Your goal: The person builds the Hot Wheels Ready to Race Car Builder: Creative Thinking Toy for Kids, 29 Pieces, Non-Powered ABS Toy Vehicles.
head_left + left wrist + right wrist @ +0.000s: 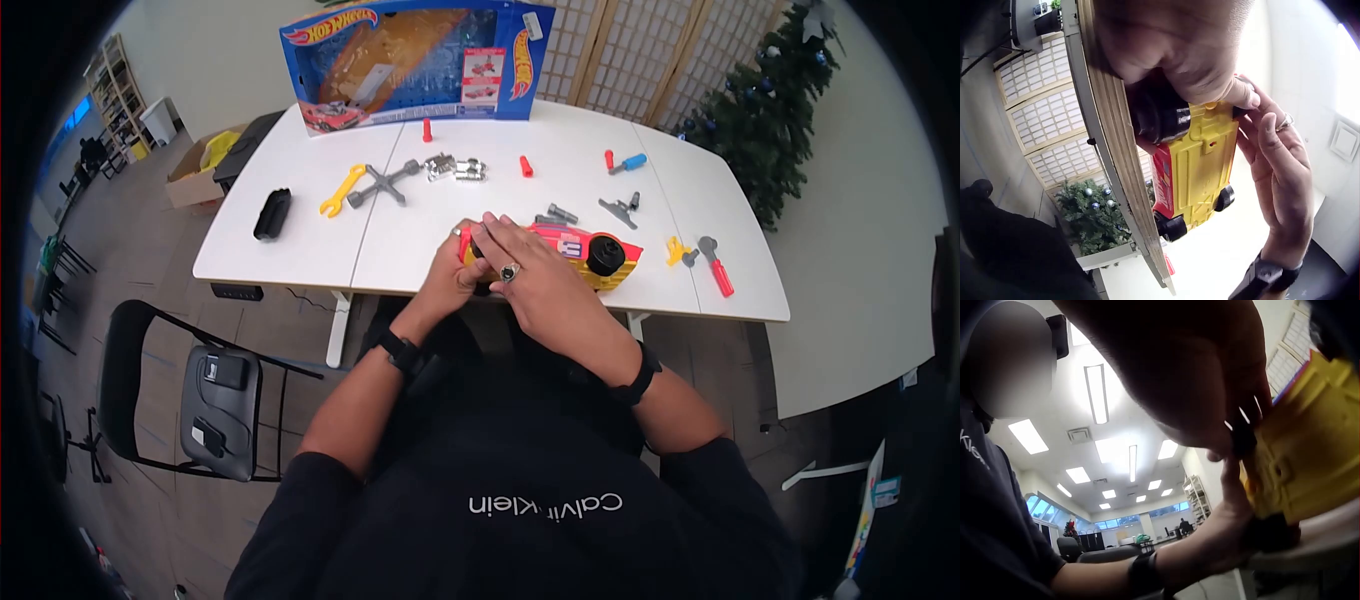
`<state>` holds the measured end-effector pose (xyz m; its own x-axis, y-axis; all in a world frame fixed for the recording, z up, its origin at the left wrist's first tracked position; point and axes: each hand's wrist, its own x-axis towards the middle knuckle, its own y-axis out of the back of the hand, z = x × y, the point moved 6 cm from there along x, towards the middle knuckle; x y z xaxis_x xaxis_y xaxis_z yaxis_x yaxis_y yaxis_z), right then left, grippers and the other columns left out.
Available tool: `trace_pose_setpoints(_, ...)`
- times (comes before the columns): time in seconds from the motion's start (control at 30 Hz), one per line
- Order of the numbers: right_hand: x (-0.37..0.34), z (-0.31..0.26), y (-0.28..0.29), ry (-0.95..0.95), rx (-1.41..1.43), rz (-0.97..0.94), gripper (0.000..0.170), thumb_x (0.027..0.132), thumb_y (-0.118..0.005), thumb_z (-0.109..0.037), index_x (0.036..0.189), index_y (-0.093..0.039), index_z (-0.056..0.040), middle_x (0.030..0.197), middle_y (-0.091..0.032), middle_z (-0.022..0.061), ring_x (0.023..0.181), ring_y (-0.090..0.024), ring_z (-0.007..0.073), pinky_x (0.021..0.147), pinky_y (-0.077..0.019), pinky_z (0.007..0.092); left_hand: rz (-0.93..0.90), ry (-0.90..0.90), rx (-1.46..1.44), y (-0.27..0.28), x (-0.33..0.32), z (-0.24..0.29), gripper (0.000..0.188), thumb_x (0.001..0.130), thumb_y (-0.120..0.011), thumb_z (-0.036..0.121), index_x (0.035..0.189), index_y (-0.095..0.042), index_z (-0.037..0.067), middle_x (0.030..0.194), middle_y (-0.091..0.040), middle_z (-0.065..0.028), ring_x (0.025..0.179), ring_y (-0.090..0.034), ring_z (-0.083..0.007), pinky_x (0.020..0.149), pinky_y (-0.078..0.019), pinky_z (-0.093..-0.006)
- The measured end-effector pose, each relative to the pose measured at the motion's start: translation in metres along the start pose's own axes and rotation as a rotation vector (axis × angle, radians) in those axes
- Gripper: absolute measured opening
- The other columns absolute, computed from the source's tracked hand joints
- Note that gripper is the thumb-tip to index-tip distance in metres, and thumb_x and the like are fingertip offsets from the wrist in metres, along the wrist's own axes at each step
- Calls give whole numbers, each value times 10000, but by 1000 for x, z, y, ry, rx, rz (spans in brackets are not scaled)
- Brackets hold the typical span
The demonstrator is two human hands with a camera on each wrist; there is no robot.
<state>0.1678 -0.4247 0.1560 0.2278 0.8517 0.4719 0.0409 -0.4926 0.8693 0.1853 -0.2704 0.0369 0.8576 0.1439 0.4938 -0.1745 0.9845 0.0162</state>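
A red and yellow toy car [625,268] with black wheels is held on its side at the table's near edge. My left hand [447,275] grips its left end, the thumb by the yellow underside [1200,172]. Over that same end lies my right hand [545,285], a ring on one finger and its fingers fairly straight against the car, next to the left fingers. In the left wrist view the right thumb stands apart from the car. A black wheel [605,255] faces up at the car's right end. The right palm hides part of the body.
Grey bolts [562,213] lie just beyond the car. Farther off are a yellow wrench [345,190], a grey cross wrench [384,185], chrome parts [455,168] and a black tray-like part [272,214]. A red-handled tool [720,275] lies right. A Hot Wheels box [415,65] stands behind.
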Motion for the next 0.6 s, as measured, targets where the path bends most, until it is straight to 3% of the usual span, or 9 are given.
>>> trace_pose_setpoints(0.03, -3, 0, 0, 6, 13, -17, 504, 997, -626, -114, 1479, -517, -16, 1617, -437, 193, 1481, -444, 376, 1226, -367, 508, -34, 13, 14, -1, 1, 1, 1074, 766, -647, 871, 1346, -506, -21, 1236, -635, -89, 1182, -627, -176, 1003, -523, -347)
trace_pose_setpoints(0.17, -4, 14, 5, -9, 102, -12, 466, 1043, -583, -133, 1501, -526, -69, 1623, -462, 136, 1510, -416, 362, 1259, -317, 520, -59, 9, 39, 0, 1, 0, 1065, 781, -658, 857, 1374, -500, -13, 1256, -634, -79, 1191, -630, -179, 1018, -515, -343)
trace_pose_setpoints(0.23, 1, 26, 2, -35, 221, -140, 425, 1061, -556, -148, 1481, -547, -78, 1632, -464, 104, 1520, -404, 364, 1271, -287, 542, -50, -4, 8, -2, 1, 4, 1027, 817, -664, 828, 1385, -497, -11, 1269, -638, -81, 1201, -623, -170, 1031, -506, -335)
trace_pose_setpoints(0.3, 6, 27, 4, -52, 203, -154, 396, 1065, -546, -147, 1452, -570, -70, 1629, -471, 102, 1522, -402, 365, 1270, -284, 550, -56, -10, 7, -4, 1, 7, 1021, 826, -664, 822, 1391, -494, -11, 1277, -640, -85, 1206, -621, -168, 1034, -503, -333)
trace_pose_setpoints(0.37, 8, 25, 0, -87, 193, -179, 370, 1069, -536, -147, 1424, -594, -61, 1625, -477, 100, 1523, -400, 366, 1269, -282, 558, 36, -47, -8, -3, 0, 10, 867, 856, -716, 752, 1266, -554, 6, 1143, -648, -50, 1087, -632, -154, 956, -511, -316)
trace_pose_setpoints(0.47, 0, 20, 3, -79, 175, -97, 355, 1048, -561, -126, 1389, -627, -52, 1629, -471, 111, 1523, -399, 368, 1271, -286, 547, 26, -65, -6, -1, 2, 5, 889, 844, -735, 745, 1288, -550, -3, 1152, -649, -54, 1107, -624, -148, 966, -510, -322)
trace_pose_setpoints(0.53, -7, 13, 17, 25, 41, -24, 353, 1018, -594, -106, 1363, -637, -39, 1626, -471, 125, 1523, -400, 369, 1273, -283, 543, -15, -23, -39, -2, 1, 0, 896, 853, -725, 747, 1304, -556, -9, 1151, -646, -57, 1112, -616, -150, 981, -502, -331)
trace_pose_setpoints(0.6, -7, 12, 53, 4, 127, 10, 351, 991, -614, -80, 1337, -647, -37, 1617, -480, 142, 1519, -409, 368, 1271, -295, 503, 96, -55, -1, -1, 0, 5, 884, 863, -713, 752, 1292, -573, -8, 1138, -644, -55, 1092, -611, -153, 989, -493, -332)
